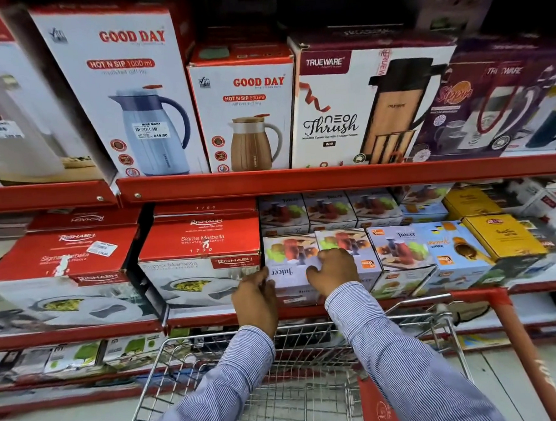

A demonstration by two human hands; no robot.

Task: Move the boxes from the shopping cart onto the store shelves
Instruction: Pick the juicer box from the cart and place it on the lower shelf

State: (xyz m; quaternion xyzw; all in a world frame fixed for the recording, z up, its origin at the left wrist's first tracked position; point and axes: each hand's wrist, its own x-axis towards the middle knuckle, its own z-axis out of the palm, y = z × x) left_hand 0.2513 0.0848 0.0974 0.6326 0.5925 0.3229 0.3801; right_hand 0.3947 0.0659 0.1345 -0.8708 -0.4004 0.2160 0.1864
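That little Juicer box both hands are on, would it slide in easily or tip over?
The Juicer box looks like stiff printed cardboard, so it probably slides rather than buckles. It sits squat on the shelf, so tipping seems unlikely. The left hand and right hand cover it easily, suggesting it is light.

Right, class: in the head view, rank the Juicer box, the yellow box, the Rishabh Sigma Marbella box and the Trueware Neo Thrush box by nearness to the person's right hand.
From the right hand:
1. Juicer box: under the hand, middle shelf.
2. Rishabh Sigma Marbella box: to its left, same shelf.
3. Yellow box and Trueware Neo Thrush box, to the right and on the shelf above: too close to call.
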